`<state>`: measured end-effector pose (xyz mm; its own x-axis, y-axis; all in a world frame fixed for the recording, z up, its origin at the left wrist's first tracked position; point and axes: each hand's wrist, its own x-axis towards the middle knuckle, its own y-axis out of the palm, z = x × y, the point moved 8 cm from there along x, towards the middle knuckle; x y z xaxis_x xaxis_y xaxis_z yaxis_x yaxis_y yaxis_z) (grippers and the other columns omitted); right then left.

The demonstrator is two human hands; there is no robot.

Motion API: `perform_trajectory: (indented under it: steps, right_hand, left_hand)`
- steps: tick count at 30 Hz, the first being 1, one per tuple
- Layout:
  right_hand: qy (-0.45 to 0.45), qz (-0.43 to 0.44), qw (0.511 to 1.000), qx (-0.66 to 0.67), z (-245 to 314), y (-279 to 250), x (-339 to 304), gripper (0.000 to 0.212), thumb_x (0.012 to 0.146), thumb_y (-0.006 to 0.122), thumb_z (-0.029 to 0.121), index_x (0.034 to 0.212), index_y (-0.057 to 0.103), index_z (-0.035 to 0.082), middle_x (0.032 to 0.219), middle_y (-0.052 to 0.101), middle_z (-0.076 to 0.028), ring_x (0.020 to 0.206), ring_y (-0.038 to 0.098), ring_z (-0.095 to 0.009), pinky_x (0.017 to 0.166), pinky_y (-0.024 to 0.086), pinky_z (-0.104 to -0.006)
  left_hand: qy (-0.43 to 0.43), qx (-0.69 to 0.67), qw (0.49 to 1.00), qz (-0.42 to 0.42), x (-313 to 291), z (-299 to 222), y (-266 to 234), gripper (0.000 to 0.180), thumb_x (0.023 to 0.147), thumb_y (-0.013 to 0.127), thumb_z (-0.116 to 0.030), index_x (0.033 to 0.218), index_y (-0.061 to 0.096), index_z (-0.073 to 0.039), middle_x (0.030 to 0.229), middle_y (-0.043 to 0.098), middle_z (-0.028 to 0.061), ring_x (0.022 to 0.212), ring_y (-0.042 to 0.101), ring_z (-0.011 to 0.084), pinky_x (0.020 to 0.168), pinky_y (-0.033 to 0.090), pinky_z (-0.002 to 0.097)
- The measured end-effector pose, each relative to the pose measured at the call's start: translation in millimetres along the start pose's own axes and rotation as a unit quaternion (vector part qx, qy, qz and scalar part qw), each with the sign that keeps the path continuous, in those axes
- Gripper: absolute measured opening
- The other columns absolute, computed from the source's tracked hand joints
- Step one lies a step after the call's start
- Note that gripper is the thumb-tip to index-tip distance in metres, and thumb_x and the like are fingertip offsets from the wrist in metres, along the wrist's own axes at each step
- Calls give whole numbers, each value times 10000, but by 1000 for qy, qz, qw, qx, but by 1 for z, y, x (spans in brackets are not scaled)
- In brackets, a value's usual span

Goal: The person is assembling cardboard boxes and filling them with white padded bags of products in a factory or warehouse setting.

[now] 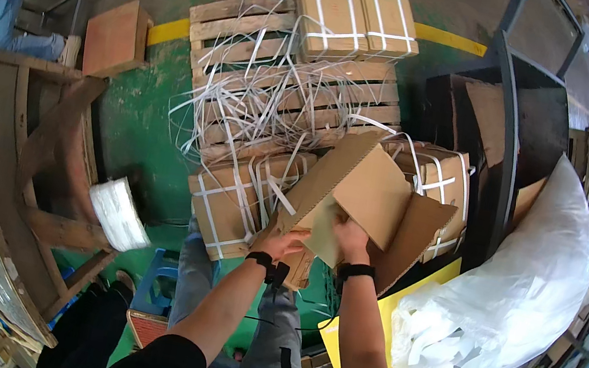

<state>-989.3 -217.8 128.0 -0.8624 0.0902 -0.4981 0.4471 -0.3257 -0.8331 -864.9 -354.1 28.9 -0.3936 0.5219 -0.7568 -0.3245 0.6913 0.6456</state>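
An open brown cardboard box point(376, 190) stands tilted in front of me, its flaps raised. My left hand point(282, 245) is at its near left flap, fingers stretched out and apart, closed round nothing that shows. Into the opening reaches my right hand point(350, 239), its fingertips partly hidden inside the box. Beside that hand is a pale greenish panel point(325, 233) at the opening; whether the hand touches it I cannot tell. Under and left of the open box lies a carton bound with white straps point(225, 199). Another strapped carton point(453, 177) sits behind it to the right.
Loose white straps point(263, 92) lie tangled over a wooden pallet point(240, 21), with two strapped cartons point(332, 13) at its far end. A large white plastic sack point(499, 299) bulges at right beside a dark metal frame point(505, 127). A wooden bench point(21, 128) and another person's legs point(6, 11) are left.
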Motion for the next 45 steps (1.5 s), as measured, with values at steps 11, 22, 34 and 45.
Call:
perform_trajectory:
  steps: [11,22,34,45]
  right_hand:
    - [-26,-246,966,-70,32,24,2,325,826,538,279,958,609,-9,951,600,-227,893,547,-418,802,407,-502]
    - [-97,-126,987,13,97,8,-32,687,569,774,402,1073,518,10,1011,540,-159,985,470,-386,847,377,-458]
    - [-41,172,983,-44,29,37,1,962,636,652,628,1312,361,9,1250,487,-238,1153,479,-349,964,390,-382]
    - [-15,251,967,42,14,52,-8,1017,553,820,401,1325,299,-6,1288,444,-186,1203,432,-288,987,366,-351]
  left_hand:
    - [148,136,979,41,35,24,-40,369,839,603,-191,1168,509,-52,1130,595,71,1030,585,162,819,483,293]
    - [160,87,979,87,17,44,-98,329,726,597,52,1052,561,21,1039,591,94,1015,543,229,915,424,307]
    - [92,-254,953,140,13,55,-20,199,757,609,6,955,597,-3,953,599,57,943,553,171,879,410,287]
    - [111,-238,956,131,11,49,-34,494,711,586,62,1193,503,-7,1179,553,69,1113,492,213,981,353,341]
